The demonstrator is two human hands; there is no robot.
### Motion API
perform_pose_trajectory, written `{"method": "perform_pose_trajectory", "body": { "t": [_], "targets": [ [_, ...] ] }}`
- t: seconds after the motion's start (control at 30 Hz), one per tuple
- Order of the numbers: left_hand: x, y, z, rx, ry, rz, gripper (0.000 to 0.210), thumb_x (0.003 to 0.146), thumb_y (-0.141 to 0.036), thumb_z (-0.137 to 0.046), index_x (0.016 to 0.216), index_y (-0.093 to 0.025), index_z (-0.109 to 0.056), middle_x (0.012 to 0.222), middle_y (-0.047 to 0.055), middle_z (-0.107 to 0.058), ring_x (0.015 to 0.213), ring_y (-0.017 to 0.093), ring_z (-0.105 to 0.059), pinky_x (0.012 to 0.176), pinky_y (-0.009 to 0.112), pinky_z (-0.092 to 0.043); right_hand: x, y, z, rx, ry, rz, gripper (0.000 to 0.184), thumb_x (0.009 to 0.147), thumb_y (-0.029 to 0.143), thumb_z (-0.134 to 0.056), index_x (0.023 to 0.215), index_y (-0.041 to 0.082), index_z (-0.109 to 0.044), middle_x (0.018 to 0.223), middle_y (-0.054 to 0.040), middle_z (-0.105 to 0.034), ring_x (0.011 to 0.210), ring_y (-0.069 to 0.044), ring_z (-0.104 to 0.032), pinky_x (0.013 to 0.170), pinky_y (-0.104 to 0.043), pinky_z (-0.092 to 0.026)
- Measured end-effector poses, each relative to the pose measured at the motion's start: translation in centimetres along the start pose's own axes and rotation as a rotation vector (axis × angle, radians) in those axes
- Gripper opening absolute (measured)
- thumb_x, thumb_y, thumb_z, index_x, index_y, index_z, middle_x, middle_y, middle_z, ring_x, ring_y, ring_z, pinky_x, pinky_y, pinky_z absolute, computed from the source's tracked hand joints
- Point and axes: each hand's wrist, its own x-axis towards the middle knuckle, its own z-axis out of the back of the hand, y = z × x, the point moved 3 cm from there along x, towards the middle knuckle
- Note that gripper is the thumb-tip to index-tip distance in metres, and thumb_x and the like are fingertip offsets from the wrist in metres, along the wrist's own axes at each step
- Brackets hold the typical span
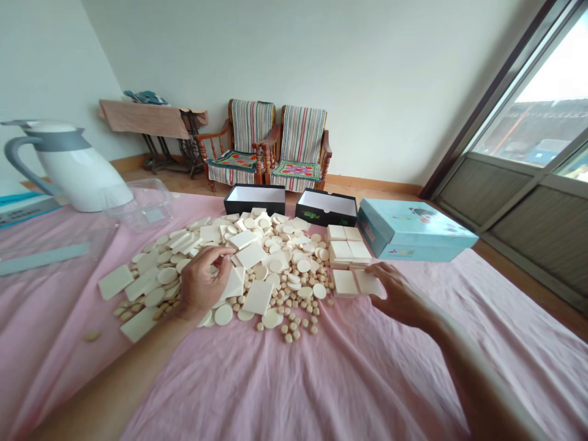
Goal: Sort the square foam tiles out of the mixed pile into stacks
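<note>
Single head-worn view, facing forward and down, close above pink cloth (298, 386)

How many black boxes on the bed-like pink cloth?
2. Left box behind the pile; right box beside it, just left of the blue box. Any hidden behind these wouldn't show.

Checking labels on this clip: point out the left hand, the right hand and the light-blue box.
Left hand (204, 280): head view, middle of the hand.
Right hand (395, 293): head view, middle of the hand.
Light-blue box (416, 222): head view, its top.
</note>
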Motion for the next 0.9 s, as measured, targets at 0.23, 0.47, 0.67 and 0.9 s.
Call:
{"method": "perform_pose_trajectory", "body": {
  "t": [0.23,0.47,0.67,0.9],
  "targets": [
    [0.0,0.0,-0.1,0.008,0.019,0.013,0.016,0.083,-0.017,-0.053,0.089,-0.018,-0.068,0.082,0.002,-0.069,0.067,0.014,-0.061,0.071,0.026,-0.050,0.0,-1.3,-1.2,0.031,-0.019,-0.017,0.032,0.075,0.010,-0.047,0.105,0.016,-0.054,0.101,-0.0108,-0.061,0.090,-0.023,-0.061,0.081,-0.039,-0.050],
    [0.1,0.1,-0.1,0.011,0.031,0.027,0.016,0.083,-0.018,-0.053,0.090,-0.019,-0.067,0.080,0.002,-0.069,0.073,0.016,-0.064,0.073,0.028,-0.051,-0.4,-0.6,-1.0,0.078,-0.012,-0.034,0.039,0.075,0.019,-0.060,0.114,0.020,-0.054,0.112,-0.0113,-0.060,0.103,-0.025,-0.060,0.090,-0.043,-0.048],
    [0.1,0.1,-0.2,0.007,0.039,0.022,0.015,0.084,-0.018,-0.053,0.089,-0.018,-0.067,0.079,0.002,-0.069,0.072,0.016,-0.063,0.073,0.028,-0.050,-0.4,-1.0,-1.5,0.114,0.009,-0.006,0.040,0.071,0.012,-0.058,0.111,0.019,-0.054,0.111,-0.0105,-0.060,0.103,-0.024,-0.059,0.088,-0.040,-0.049],
    [0.1,0.0,0.0,-0.006,0.029,0.008,0.015,0.083,-0.015,-0.053,0.089,-0.017,-0.067,0.082,0.003,-0.068,0.067,0.013,-0.060,0.070,0.026,-0.048,-0.6,-0.8,-0.2,0.098,-0.011,0.021,0.037,0.074,0.013,-0.056,0.110,0.019,-0.053,0.110,-0.0104,-0.058,0.105,-0.025,-0.057,0.090,-0.043,-0.047]
  ]
}}
